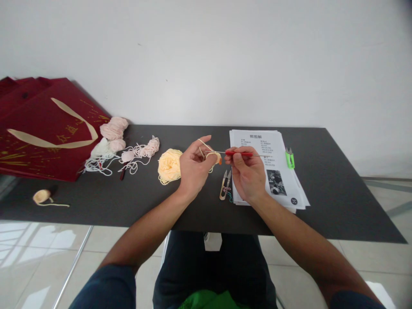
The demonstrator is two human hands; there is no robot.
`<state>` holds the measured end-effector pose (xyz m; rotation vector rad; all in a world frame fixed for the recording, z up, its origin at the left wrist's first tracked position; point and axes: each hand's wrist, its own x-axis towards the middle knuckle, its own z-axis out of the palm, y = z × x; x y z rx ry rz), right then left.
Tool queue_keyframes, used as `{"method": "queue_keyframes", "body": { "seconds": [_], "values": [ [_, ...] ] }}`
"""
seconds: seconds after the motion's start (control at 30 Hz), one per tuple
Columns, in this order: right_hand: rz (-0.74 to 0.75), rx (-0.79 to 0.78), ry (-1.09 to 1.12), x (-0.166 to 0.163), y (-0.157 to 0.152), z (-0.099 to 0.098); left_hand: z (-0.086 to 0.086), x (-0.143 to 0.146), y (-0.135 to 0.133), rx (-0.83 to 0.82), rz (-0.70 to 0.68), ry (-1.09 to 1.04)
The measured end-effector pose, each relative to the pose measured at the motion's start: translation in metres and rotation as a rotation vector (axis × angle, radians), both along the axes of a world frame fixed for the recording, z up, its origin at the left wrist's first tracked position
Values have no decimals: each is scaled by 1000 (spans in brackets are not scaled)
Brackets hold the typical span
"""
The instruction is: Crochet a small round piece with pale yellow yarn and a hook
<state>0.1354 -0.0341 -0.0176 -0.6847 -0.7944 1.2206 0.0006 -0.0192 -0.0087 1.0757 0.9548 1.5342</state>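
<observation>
My left hand (197, 165) pinches a small pale yellow crochet piece (212, 159), and a strand of yarn runs over its raised index finger. An orange bit, perhaps a stitch marker (220, 161), shows at the piece's right edge. In my right hand (247, 171) is a crochet hook with a red handle (240, 153), gripped by thumb and fingers. Its thin metal shaft points left and reaches the crochet piece; the tip is hard to make out. Just left of my left hand lies a pale yellow yarn ball (169, 165).
Beneath my right hand lie printed sheets (277, 148), with green snips (289, 159) on their right edge. Other snips (224, 185) lie between my hands. Leftward are pink yarn (149, 148), white yarn (99, 150), a small crocheted cup (41, 196) and dark red bags (48, 128). A wall stands behind.
</observation>
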Motion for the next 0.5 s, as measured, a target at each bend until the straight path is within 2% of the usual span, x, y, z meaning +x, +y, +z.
{"method": "queue_keyframes", "body": {
  "seconds": [0.5],
  "values": [
    [-132,123,-135,9,0,-1,2,0,-2,38,94,49]
  ]
}}
